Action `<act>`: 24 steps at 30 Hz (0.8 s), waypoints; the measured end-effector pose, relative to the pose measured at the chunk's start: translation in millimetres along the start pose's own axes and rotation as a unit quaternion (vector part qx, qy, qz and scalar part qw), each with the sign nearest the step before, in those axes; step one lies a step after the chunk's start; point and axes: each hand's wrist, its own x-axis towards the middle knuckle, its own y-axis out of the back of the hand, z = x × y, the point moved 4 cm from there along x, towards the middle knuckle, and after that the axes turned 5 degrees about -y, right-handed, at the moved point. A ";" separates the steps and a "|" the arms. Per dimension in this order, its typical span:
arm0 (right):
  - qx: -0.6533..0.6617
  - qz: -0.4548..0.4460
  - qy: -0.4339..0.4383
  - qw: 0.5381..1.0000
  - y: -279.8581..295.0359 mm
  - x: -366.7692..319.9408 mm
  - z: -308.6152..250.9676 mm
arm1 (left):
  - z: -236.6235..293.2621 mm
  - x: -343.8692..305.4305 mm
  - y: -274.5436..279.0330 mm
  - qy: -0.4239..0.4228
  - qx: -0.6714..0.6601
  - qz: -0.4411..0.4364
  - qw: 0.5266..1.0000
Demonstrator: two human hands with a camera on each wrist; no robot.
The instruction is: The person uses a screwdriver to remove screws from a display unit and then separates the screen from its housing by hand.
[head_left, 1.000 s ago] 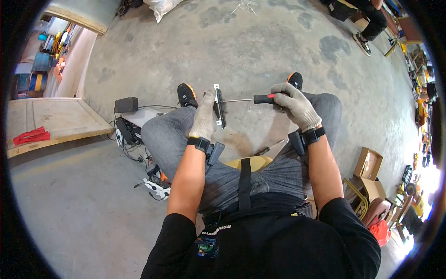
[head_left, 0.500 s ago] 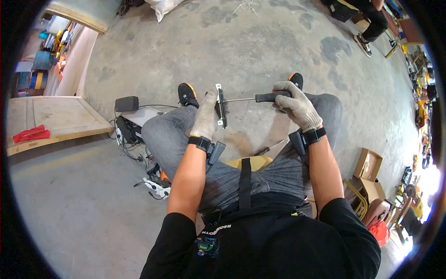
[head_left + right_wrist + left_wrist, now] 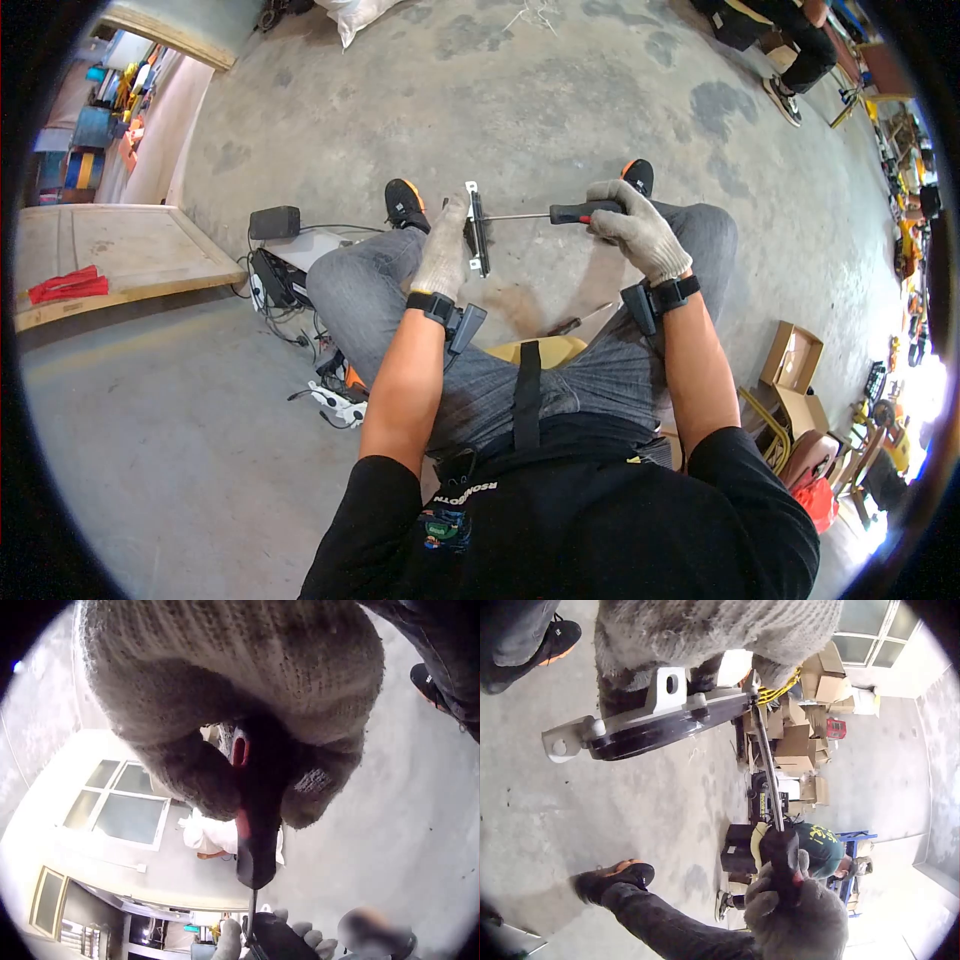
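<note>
In a knitted glove, my left hand point(image 3: 443, 245) holds a narrow black bar-shaped part point(image 3: 476, 232) with pale metal tabs, upright between my knees. The left wrist view shows the slotted tabs along the part point(image 3: 660, 729), while the glove covers its back side. My gloved right hand point(image 3: 640, 232) grips a screwdriver point(image 3: 572, 213) by its black and red handle. Its shaft runs level toward the left, the tip meeting the side of the part. From the right wrist, thumb and fingers wrap the screwdriver handle point(image 3: 256, 840).
Another screwdriver point(image 3: 566, 325) lies on the floor between my legs, before a yellow seat point(image 3: 500, 353). To the left are a black box point(image 3: 273, 224), tangled cables and a wooden panel point(image 3: 130, 245) with red cloth point(image 3: 68, 287). An open cardboard box point(image 3: 796, 355) stands right; another person point(image 3: 808, 60) is beyond.
The screwdriver's handle has turned in my right hand: its red stripe went from the upper side, out of sight, to the lower side. The left hand and part barely shifted.
</note>
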 end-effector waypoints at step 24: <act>0.043 0.016 -0.065 0.997 -2.4 -4.5 -8.3 | 4.3 -4.3 -4.0 -0.010 -0.001 -0.008 1.000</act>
